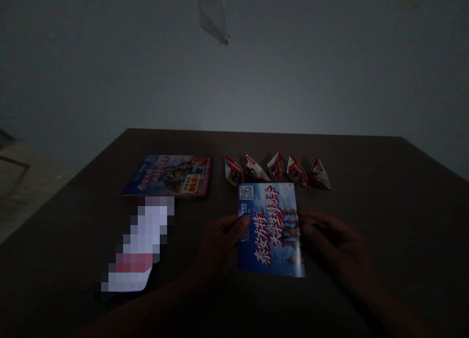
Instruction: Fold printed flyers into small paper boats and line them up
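Note:
A blue printed flyer (269,230) with red and white Chinese lettering and a QR code is held up over the table, its printed side towards me. It looks folded to about half the size of the flyers in the stack. My left hand (223,235) pinches its left edge, thumb on the front. At the right edge, my right hand (333,240) has thumb and fingers closed on the paper. Just beyond the flyer stands a row of several small folded paper boats (297,172), red and white.
A stack of matching flyers (168,177) lies on the dark table (91,181) at the left. In front of it is a lit phone (137,250), its screen pixelated. Behind the table, a clear plastic bag (214,13) hangs on the pale wall. The room is dim.

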### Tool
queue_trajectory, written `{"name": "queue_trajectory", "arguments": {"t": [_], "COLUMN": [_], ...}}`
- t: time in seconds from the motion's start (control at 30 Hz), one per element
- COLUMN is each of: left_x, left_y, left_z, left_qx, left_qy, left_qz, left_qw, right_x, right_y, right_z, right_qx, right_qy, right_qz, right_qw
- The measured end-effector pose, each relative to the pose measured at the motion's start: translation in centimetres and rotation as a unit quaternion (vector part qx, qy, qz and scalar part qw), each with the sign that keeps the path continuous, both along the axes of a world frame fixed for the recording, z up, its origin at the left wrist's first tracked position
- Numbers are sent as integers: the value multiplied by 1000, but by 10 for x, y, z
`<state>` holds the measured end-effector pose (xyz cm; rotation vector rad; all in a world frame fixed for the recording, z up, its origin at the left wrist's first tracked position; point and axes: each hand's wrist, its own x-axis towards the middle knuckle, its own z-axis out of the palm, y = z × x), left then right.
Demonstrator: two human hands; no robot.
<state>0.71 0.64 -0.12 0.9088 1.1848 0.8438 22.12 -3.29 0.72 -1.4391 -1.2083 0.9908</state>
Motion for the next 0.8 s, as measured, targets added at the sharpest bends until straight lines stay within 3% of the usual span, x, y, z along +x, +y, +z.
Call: {"name": "queue_trajectory", "arguments": {"t": [0.17, 0.3, 0.4, 0.5, 0.6, 0.7, 0.8], "left_x": [0, 0, 0, -1, -4, -5, -3], "left_y": [-2, -5, -6, -5, -7, -12, -17], "left_z": [-1, 2, 4, 2, -1, 1, 6], "left_qx": [8, 44, 104, 195, 326, 466, 535], "left_qy": [-12, 29, 47, 104, 237, 296, 290], "left_qz": [-20, -32, -20, 37, 37, -85, -230], "left_qw": [1000, 998, 993, 975, 914, 829, 759], "right_x": [0, -1, -1, -2, -2, 3, 11], "right_y": [1, 4, 7, 9, 9, 10, 12], "right_z": [0, 0, -1, -4, -7, -7, -6], "right_qx": [19, 26, 0, -27, -40, 5, 62], "right_qy": [-5, -40, -61, -97, -176, -265, -300], "right_qz": [13, 12, 20, 58, 127, 160, 175], "right_qw": [1000, 999, 998, 993, 975, 951, 936]}}
